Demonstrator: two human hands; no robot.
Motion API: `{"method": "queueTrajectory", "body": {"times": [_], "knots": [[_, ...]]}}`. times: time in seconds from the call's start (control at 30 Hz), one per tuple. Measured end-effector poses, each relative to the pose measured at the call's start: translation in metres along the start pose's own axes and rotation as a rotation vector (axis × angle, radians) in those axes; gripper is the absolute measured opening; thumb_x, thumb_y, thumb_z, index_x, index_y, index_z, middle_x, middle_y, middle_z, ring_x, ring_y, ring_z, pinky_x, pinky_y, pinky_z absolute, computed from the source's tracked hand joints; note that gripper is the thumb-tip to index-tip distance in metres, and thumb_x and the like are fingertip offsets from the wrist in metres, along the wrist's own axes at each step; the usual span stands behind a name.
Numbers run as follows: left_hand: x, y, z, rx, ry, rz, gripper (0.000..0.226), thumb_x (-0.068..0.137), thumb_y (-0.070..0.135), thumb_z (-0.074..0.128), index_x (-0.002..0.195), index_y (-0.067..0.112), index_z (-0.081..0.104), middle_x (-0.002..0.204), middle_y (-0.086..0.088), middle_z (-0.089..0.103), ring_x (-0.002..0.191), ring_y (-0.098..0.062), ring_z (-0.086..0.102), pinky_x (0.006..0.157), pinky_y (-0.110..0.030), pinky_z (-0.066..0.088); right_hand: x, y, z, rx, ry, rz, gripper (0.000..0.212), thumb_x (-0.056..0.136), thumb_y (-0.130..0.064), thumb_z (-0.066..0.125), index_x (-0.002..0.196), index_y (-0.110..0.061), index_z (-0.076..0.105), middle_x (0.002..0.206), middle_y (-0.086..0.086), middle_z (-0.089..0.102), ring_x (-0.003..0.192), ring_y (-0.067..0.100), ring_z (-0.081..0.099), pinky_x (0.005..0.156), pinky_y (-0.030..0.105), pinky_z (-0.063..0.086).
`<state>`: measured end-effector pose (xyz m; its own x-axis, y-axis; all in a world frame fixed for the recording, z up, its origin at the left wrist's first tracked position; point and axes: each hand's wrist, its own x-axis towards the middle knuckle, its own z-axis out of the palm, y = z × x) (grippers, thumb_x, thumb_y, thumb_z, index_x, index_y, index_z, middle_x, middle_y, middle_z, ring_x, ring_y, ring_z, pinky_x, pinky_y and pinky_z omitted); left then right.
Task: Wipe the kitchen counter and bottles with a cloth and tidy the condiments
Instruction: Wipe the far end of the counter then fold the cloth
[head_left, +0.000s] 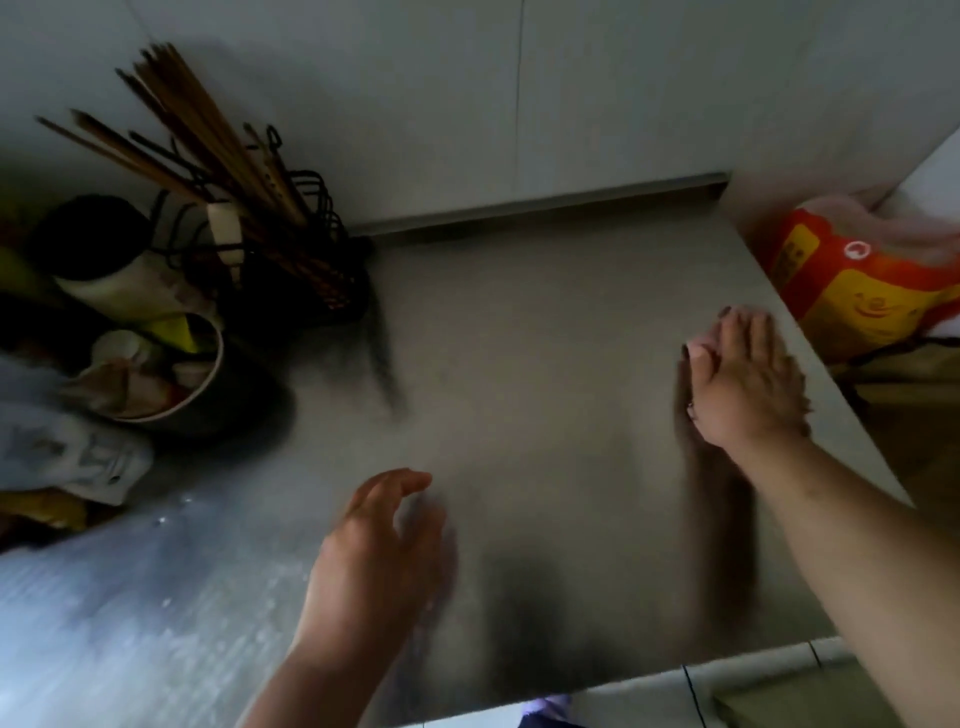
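Counter (519, 338) — grey, matte; white wall (467, 104) behind.

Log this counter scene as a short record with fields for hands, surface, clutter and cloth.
counter: grey, pale specks at front left
left hand: fingers loosely curved, over the counter's front, holds nothing
right hand: fingers straight, by the counter's right edge, holds nothing
chopstick rack: back left, near the wall
orange bag: beyond the right edge
cloth: none in view
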<state>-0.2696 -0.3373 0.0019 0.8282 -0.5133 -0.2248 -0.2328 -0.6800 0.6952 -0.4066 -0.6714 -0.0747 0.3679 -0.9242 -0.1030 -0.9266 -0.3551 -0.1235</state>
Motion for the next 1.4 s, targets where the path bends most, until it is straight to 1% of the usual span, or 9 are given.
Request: {"method": "queueTrajectory", "body": {"times": [0.17,0.43,0.63,0.83,0.93,1.03,1.17,1.27,1.4], "knots": [[0.006,-0.027,-0.024,0.034,0.074,-0.063,0.029,0.084,0.026,0.068,0.112,0.032,0.062,0.109,0.023,0.052,0.097,-0.005,0.056,0.089,-0.031,0.051,0.005,-0.118,0.011,0.016,-0.066,-0.269,0.065,0.097,-0.051,0.012,0.155,-0.024,0.002,0.164,0.005,-0.003,0.150,0.026,0.004,0.121,0.044,0.009],[-0.015,-0.101,-0.086,0.013,0.158,-0.163,0.029,0.083,0.025,0.068,0.111,0.031,0.063,0.110,0.017,0.058,0.102,-0.013,0.060,0.089,-0.034,0.051,-0.097,-0.269,0.044,0.013,-0.090,-0.630,0.059,0.102,-0.042,0.023,0.155,-0.021,0.009,0.164,0.003,0.003,0.150,0.023,0.006,0.122,0.040,0.006],[-0.044,-0.170,-0.143,0.026,0.164,-0.208,0.028,0.083,0.024,0.067,0.110,0.030,0.063,0.113,0.015,0.060,0.102,-0.013,0.060,0.089,-0.029,0.048,-0.200,-0.328,0.070,0.017,-0.043,-0.690,0.063,0.098,-0.041,0.024,0.155,-0.015,0.014,0.163,0.009,0.010,0.150,0.024,0.011,0.120,0.039,0.009],[-0.073,-0.234,-0.199,0.026,0.203,-0.243,0.028,0.083,0.030,0.066,0.111,0.031,0.063,0.113,0.018,0.059,0.096,-0.005,0.057,0.079,-0.019,0.040,-0.328,-0.369,0.101,0.073,0.017,-0.800,0.062,0.093,-0.039,0.034,0.147,-0.010,0.039,0.155,0.015,0.034,0.143,0.032,0.033,0.115,0.048,0.027],[-0.085,-0.261,-0.227,-0.010,0.249,-0.265,0.026,0.083,0.033,0.066,0.110,0.032,0.063,0.111,0.018,0.059,0.092,-0.005,0.058,0.076,-0.017,0.041,-0.379,-0.402,0.115,0.110,0.060,-0.881,0.057,0.094,-0.037,0.043,0.144,-0.009,0.044,0.152,0.017,0.038,0.142,0.032,0.035,0.113,0.048,0.030],[-0.098,-0.290,-0.260,-0.028,0.308,-0.285,0.022,0.085,0.032,0.065,0.107,0.034,0.062,0.103,0.021,0.056,0.080,0.007,0.053,0.068,-0.007,0.038,-0.419,-0.447,0.124,0.111,0.017,-0.895,0.059,0.093,-0.039,0.037,0.144,-0.010,0.043,0.154,0.018,0.035,0.144,0.033,0.031,0.114,0.048,0.027],[-0.113,-0.319,-0.288,-0.054,0.378,-0.365,0.022,0.085,0.032,0.066,0.106,0.038,0.061,0.094,0.029,0.051,0.080,0.002,0.055,0.076,-0.020,0.044,-0.453,-0.487,0.130,0.100,0.001,-0.833,0.060,0.090,-0.038,0.039,0.141,-0.007,0.046,0.151,0.021,0.037,0.141,0.035,0.035,0.112,0.049,0.034],[-0.122,-0.341,-0.301,-0.069,0.407,-0.393,0.025,0.084,0.028,0.067,0.107,0.035,0.062,0.103,0.022,0.057,0.076,0.004,0.054,0.080,-0.022,0.045,-0.480,-0.497,0.134,0.099,0.020,-0.815,0.059,0.091,-0.036,0.039,0.141,-0.005,0.044,0.152,0.023,0.034,0.142,0.036,0.033,0.112,0.049,0.032],[-0.130,-0.360,-0.307,-0.097,0.443,-0.408,0.028,0.083,0.025,0.069,0.108,0.035,0.063,0.107,0.017,0.060,0.077,0.010,0.053,0.081,-0.024,0.047,-0.504,-0.501,0.137,0.112,0.006,-1.021,0.057,0.096,-0.034,0.032,0.147,-0.009,0.038,0.156,0.018,0.030,0.145,0.031,0.029,0.114,0.046,0.024]]}}
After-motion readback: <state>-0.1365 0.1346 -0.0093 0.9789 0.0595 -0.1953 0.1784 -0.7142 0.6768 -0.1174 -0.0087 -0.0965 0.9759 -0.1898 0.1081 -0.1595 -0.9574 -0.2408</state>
